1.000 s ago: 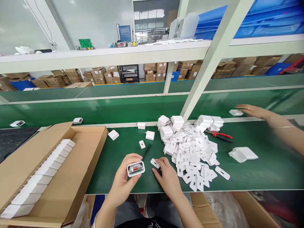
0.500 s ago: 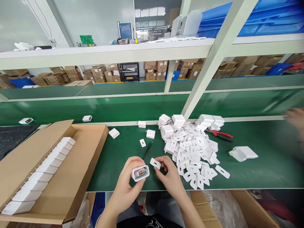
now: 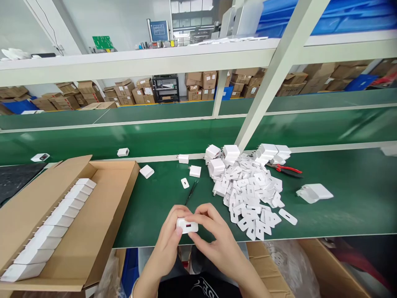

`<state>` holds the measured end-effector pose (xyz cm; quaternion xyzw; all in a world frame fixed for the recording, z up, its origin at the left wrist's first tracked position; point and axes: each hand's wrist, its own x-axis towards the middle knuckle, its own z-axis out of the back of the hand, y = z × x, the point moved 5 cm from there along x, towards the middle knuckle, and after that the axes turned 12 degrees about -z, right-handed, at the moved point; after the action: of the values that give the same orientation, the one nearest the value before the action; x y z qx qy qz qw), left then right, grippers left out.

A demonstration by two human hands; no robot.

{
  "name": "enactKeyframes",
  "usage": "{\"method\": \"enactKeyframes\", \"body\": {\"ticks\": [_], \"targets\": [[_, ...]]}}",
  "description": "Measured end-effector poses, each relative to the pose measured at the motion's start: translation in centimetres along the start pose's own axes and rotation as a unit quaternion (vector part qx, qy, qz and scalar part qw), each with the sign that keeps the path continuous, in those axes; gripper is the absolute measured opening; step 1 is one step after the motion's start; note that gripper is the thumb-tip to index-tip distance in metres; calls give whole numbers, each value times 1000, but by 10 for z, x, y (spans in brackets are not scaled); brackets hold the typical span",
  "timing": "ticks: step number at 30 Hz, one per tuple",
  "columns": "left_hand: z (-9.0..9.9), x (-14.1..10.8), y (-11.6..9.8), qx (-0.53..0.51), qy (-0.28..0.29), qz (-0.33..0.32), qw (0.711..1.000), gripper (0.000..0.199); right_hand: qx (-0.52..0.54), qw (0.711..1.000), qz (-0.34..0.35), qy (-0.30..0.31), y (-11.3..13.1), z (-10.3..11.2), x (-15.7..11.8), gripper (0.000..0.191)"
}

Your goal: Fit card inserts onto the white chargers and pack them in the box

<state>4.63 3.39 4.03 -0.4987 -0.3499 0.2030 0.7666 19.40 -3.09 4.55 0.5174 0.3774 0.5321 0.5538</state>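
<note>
Big cardboard tray [image 3: 87, 215] hogging the lower left, then a messy heap of white plates [image 3: 251, 194] right of center. My left hand [image 3: 166, 242] and right hand [image 3: 217, 227] meet lower middle on a white charger [image 3: 187, 226], slotted face pointing at the camera, long side pretty much left-right. Left fingers wrap it; right thumb and index, slightly apart, pinch its right end.

Charger [image 3: 187, 227]: sides mostly covered by left hand [image 3: 169, 236] and right hand [image 3: 214, 234]. White faceplate heap [image 3: 251, 190], reaching toward front edge of table [image 3: 341, 219]: lower pieces buried. Cardboard tray [image 3: 89, 219], black mat [image 3: 15, 180]: cut off by picture's left edge.
</note>
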Motion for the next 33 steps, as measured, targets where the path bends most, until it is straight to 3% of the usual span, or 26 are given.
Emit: {"method": "enactKeyframes", "body": {"ticks": [3, 7, 10, 18, 22, 25, 33], "targets": [[-3, -1, 7, -25, -25, -4, 999, 37, 58, 997, -35, 22, -9, -4, 2, 35], [-5, -5, 18, -33, -62, -28, 997, 39, 187, 977, -104, -21, -31, -11, 3, 39], [-6, -7, 22, -17, -69, -24, 997, 39, 229, 962, -149, -7, -42, -24, 4, 40], [-7, 5, 16, 20, -133, 7, 991, 30, 259, 955, -127, -73, -47, -35, 7, 29], [-8, 6, 19, -11, -176, 38, 984, 48, 273, 950, -128, -86, -51, -38, 6, 27], [-8, 4, 22, -20, -175, 37, 984, 61, 280, 947, -130, -86, -52, -37, 6, 29], [-5, -4, 27, 82, -97, -7, 992, 43, 267, 950, -132, -95, -51, -34, 8, 37]]}}
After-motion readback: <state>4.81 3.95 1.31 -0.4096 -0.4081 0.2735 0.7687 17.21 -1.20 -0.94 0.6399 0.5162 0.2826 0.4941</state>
